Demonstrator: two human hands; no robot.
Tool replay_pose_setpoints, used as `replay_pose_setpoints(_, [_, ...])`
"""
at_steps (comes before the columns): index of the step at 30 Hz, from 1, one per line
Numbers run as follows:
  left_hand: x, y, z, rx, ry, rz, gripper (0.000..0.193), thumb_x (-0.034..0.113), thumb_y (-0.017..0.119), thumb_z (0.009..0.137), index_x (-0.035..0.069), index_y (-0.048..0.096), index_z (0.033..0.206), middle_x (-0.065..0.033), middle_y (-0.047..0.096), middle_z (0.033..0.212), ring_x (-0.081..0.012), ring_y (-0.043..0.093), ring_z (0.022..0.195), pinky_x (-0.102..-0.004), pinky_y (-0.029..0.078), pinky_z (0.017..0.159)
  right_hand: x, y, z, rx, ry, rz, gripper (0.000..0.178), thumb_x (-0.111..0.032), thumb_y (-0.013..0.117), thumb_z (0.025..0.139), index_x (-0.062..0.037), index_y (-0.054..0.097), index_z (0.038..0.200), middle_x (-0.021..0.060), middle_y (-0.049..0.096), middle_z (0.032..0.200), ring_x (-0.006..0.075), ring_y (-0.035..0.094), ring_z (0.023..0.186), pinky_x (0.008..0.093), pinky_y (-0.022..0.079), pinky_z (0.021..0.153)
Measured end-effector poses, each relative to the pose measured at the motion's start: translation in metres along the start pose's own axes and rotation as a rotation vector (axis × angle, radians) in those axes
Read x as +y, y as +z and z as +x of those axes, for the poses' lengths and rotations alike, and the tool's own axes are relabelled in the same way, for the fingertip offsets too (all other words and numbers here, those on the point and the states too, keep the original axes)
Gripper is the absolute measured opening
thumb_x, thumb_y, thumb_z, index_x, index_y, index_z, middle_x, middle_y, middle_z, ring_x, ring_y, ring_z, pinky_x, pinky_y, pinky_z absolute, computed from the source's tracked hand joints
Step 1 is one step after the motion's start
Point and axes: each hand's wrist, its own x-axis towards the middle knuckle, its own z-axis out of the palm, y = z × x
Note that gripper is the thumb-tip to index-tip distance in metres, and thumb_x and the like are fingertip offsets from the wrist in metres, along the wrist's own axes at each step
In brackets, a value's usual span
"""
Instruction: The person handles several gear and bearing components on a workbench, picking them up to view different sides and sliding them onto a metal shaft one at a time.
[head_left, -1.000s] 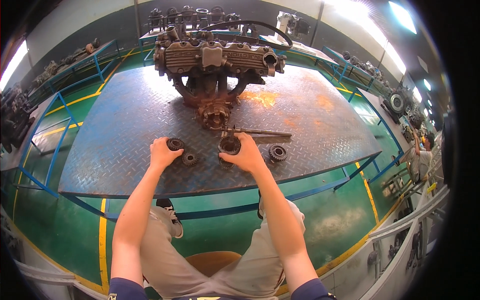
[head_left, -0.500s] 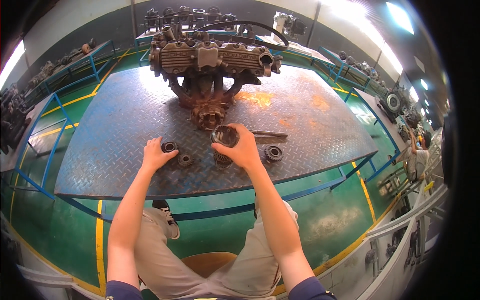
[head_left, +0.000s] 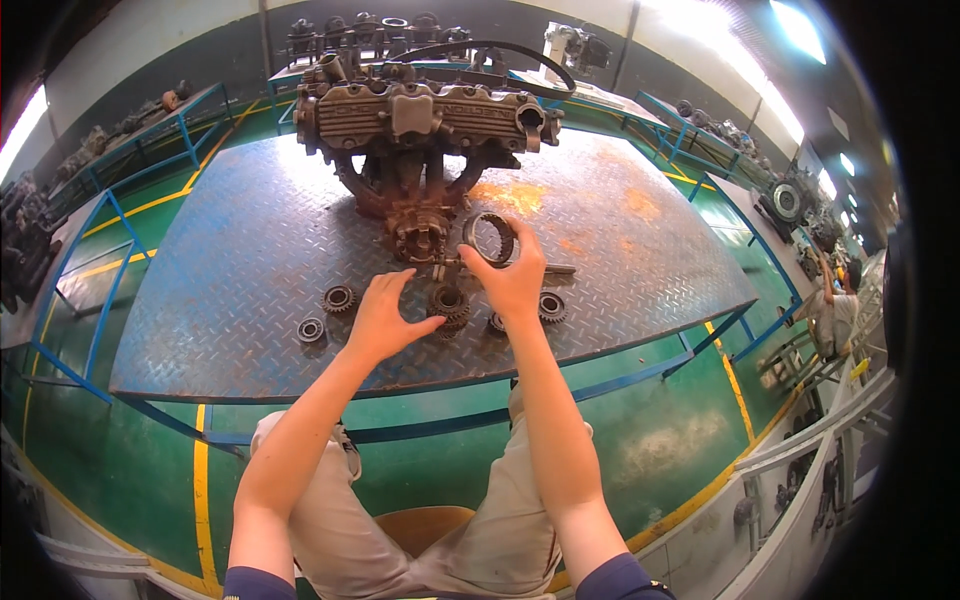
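Observation:
My right hand [head_left: 512,275] grips a toothed metal ring [head_left: 478,240] between thumb and fingers, tilted up above the table with its opening showing. My left hand [head_left: 385,318] is open, thumb and fingers apart, beside a stacked gear [head_left: 448,304] at the table's middle; whether the thumb touches it I cannot tell. Left of that hand lie a dark gear [head_left: 339,298] and a smaller gear [head_left: 311,330]. Another gear [head_left: 551,307] rests right of my right wrist, and one more [head_left: 497,323] is partly hidden by it. Behind the right hand lies a metal shaft [head_left: 560,269], partly covered.
An engine assembly [head_left: 415,125] stands on the far half of the patterned steel table [head_left: 640,270], its rusty lower end close to my hands. Benches with machine parts [head_left: 365,30] line the back. At far right a person [head_left: 835,315] is near another bench.
My left hand has let go of the dark gear and moved right to the stacked gear. My right hand has carried the toothed ring right and slightly away. A small gear left of centre has shifted.

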Motion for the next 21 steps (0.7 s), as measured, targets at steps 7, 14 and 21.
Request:
replay_pose_setpoints(7, [0.011, 0.023, 0.007, -0.129, -0.027, -0.075, 0.075, 0.034, 0.085, 0.067, 0.0, 0.055, 0.127, -0.0171, 0.057, 0.122, -0.032, 0.052, 0.117, -0.0383, 0.041, 0.101, 0.048, -0.032, 0.002, -0.086, 0.116, -0.295, 0.064, -0.041, 0.082, 0.067, 0.0057, 0.062, 0.107, 0.0212, 0.063, 0.107, 0.0366, 0.058, 0.104, 0.044, 0.045, 0.092])
replay_pose_setpoints(14, [0.013, 0.03, 0.012, -0.126, -0.103, -0.105, 0.068, 0.034, 0.083, 0.068, 0.0, 0.058, 0.121, -0.0179, 0.057, 0.119, -0.0334, 0.054, 0.113, -0.0382, 0.042, 0.099, 0.093, -0.062, -0.008, -0.357, 0.215, -0.689, 0.067, -0.052, 0.079, 0.065, 0.0038, 0.063, 0.1, 0.0189, 0.063, 0.106, 0.0363, 0.056, 0.103, 0.0442, 0.042, 0.094])
replay_pose_setpoints(21, [0.012, 0.028, 0.016, -0.096, 0.018, 0.044, 0.065, 0.035, 0.084, 0.066, -0.003, 0.061, 0.114, -0.0181, 0.056, 0.116, -0.0332, 0.055, 0.109, -0.0388, 0.043, 0.097, 0.108, -0.075, -0.014, -0.449, 0.334, -0.793, 0.074, -0.057, 0.078, 0.065, 0.0046, 0.063, 0.103, 0.0193, 0.061, 0.11, 0.0371, 0.054, 0.108, 0.047, 0.041, 0.096])
